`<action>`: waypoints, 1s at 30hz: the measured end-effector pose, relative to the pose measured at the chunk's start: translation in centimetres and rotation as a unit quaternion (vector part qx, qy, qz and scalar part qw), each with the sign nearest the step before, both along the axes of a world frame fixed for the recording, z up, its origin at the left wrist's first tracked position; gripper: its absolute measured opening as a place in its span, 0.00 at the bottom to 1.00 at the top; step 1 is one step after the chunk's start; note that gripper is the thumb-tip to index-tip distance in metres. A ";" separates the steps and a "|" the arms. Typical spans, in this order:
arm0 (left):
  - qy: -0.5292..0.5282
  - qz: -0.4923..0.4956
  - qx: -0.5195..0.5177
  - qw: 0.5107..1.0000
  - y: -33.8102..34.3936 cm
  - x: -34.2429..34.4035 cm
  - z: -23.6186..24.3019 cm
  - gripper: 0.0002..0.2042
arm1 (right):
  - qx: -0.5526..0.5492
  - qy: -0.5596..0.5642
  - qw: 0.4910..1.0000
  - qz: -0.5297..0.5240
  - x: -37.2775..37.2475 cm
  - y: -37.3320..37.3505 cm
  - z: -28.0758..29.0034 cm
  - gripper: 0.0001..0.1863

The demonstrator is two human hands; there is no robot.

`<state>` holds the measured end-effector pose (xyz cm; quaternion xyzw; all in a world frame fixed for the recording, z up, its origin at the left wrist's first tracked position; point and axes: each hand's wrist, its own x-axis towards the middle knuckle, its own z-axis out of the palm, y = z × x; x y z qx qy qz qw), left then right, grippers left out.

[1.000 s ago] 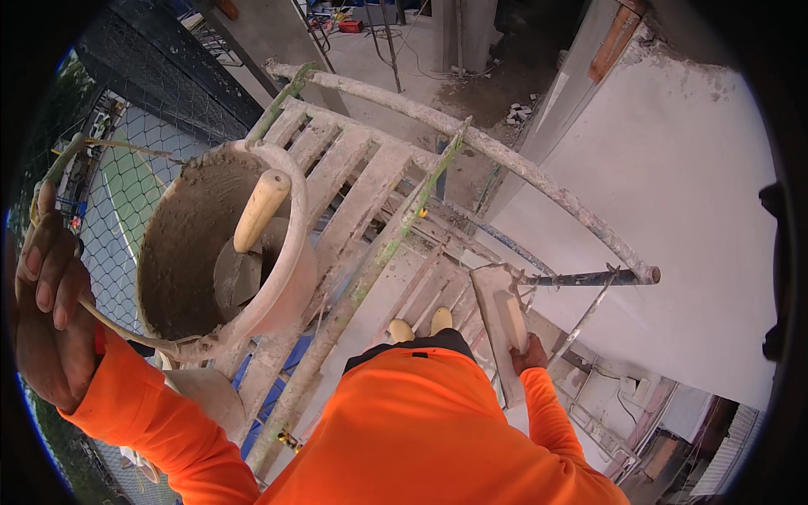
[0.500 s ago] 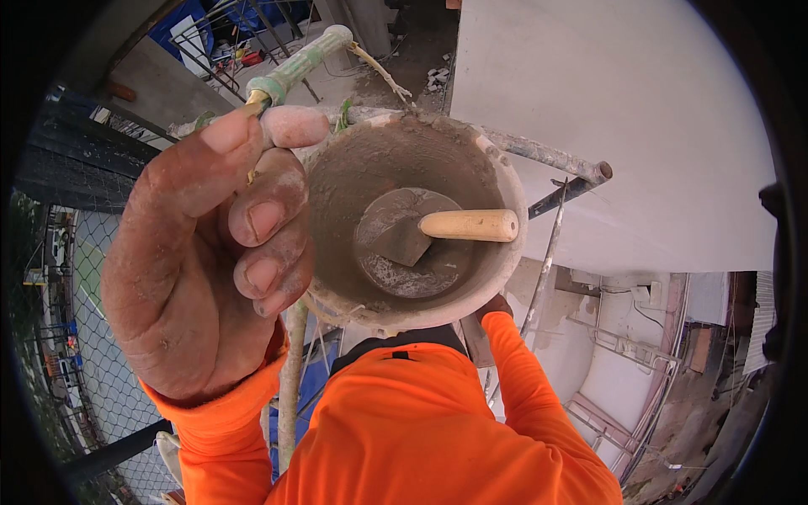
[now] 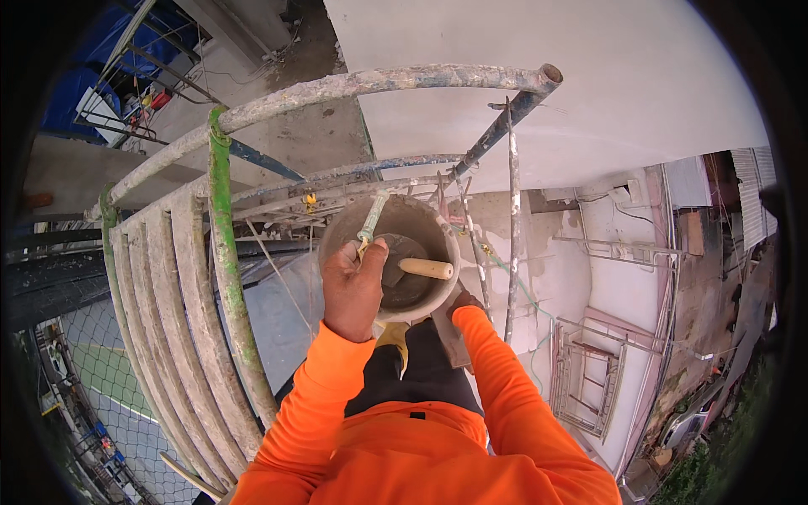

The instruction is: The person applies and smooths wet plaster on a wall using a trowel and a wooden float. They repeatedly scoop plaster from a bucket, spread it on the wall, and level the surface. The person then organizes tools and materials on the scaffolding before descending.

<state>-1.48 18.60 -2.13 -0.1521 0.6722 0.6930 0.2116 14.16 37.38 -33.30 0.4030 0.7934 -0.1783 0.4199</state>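
My left hand (image 3: 349, 286) is closed round the handle (image 3: 372, 217) of a mortar bucket (image 3: 341, 227), which hangs at the middle of the view over my legs. The handle has a pale green grip. Inside the bucket lie grey mortar and a trowel with a wooden handle (image 3: 425, 268), its blade partly hidden. My right hand (image 3: 465, 299), partly behind the bucket's right side, is closed on a float (image 3: 451, 341), a flat grey board mostly hidden by bucket and arm. A yellow boot (image 3: 391, 341) shows below the bucket.
A slatted plank platform (image 3: 181, 278) with green frame posts (image 3: 225, 210) stands at my left. Crusted tubular rails (image 3: 379, 80) cross ahead; an upright pole (image 3: 513, 202) rises at the right. A pale wall (image 3: 555, 93) is beyond. Mesh netting (image 3: 101, 362) and a drop show at lower left.
The bucket has left the slatted platform, rising close under the camera, and now hangs lower at the centre by my left hand. The platform now appears at the left as the view has shifted.
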 end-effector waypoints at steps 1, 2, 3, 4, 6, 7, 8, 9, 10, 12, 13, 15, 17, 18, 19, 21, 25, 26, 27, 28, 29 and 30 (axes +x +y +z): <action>-0.028 0.008 -0.019 0.999 -0.1 0.3 -3.0 0.10 | -0.003 -0.008 1.000 -0.005 0.2 -0.4 -1.1 0.24; -0.045 0.019 -0.030 0.998 -0.2 0.7 -6.2 0.09 | -0.002 -0.018 1.000 -0.009 0.6 -0.8 -2.4 0.24; -0.077 0.028 -0.050 0.995 -0.3 1.2 -9.5 0.11 | -0.003 -0.026 1.000 -0.012 0.9 -1.1 -3.8 0.24; -0.095 0.038 -0.061 0.993 -0.4 1.5 -13.0 0.12 | -0.003 -0.032 0.999 -0.015 1.1 -1.3 -5.3 0.23; -0.095 0.048 -0.089 0.990 -0.7 1.8 -20.8 0.13 | -0.021 -0.043 0.999 -0.012 1.6 -1.5 -8.7 0.22; -0.077 0.047 -0.107 0.990 -0.8 2.1 -24.5 0.13 | -0.011 -0.056 0.998 -0.019 1.9 -1.7 -10.5 0.21; -0.091 0.048 -0.135 0.986 -0.9 2.1 -28.0 0.13 | 0.001 -0.063 0.998 -0.026 1.5 -1.7 -12.6 0.21; -0.093 0.042 -0.127 0.987 -1.3 2.1 -31.1 0.13 | 0.014 -0.071 0.997 -0.034 1.2 -1.9 -14.5 0.21; -0.132 0.038 -0.130 0.982 -1.6 1.8 -33.9 0.13 | 0.019 -0.042 0.998 -0.034 1.1 -1.8 -16.3 0.21; -0.174 0.043 -0.131 0.975 -1.5 1.4 -38.5 0.13 | 0.029 -0.009 0.999 -0.038 0.8 -1.8 -19.6 0.23; -0.176 0.051 -0.129 0.975 -1.4 1.2 -40.4 0.13 | 0.042 0.024 0.998 -0.036 0.4 -1.6 -21.2 0.22; -0.182 0.078 -0.118 0.973 -1.2 1.0 -43.2 0.12 | 0.065 0.032 0.997 -0.039 -1.1 -0.8 -24.6 0.22; -0.184 0.114 -0.093 0.972 -1.2 1.1 -45.1 0.10 | 0.077 0.060 0.995 -0.025 -2.7 0.2 -27.8 0.22; -0.196 0.115 -0.085 0.970 -1.6 1.2 -45.9 0.10 | 0.073 0.091 0.993 -0.022 -3.5 0.7 -29.5 0.22; -0.206 0.116 -0.074 0.969 -2.0 1.6 -46.5 0.10 | 0.072 0.111 0.991 -0.020 -4.1 1.1 -31.2 0.22; -0.204 0.118 -0.050 0.971 -2.8 2.2 -47.8 0.10 | 0.063 0.184 0.981 -0.027 -5.2 1.2 -34.6 0.23; -0.184 0.128 -0.020 0.974 -4.6 3.6 -51.9 0.10 | 0.018 0.108 0.992 0.061 -5.1 1.4 -39.9 0.27; -0.190 0.130 -0.015 0.973 -5.2 3.9 -53.0 0.11 | -0.022 0.060 0.995 0.079 -4.6 1.4 -40.6 0.29; -0.198 0.130 -0.024 0.971 -5.8 4.3 -54.0 0.12 | -0.045 0.075 0.993 0.074 -4.0 1.2 -40.9 0.29; -0.208 0.133 -0.029 0.968 -6.4 4.9 -55.1 0.13 | -0.054 0.078 0.993 0.071 -3.3 1.1 -40.9 0.28; -0.233 0.136 -0.031 0.963 -7.1 5.6 -56.1 0.15 | -0.066 0.063 0.994 0.064 -2.7 0.9 -40.6 0.28; -0.228 0.158 -0.056 0.959 -7.9 6.2 -57.0 0.16 | -0.080 0.062 0.992 0.071 -2.0 0.9 -39.9 0.26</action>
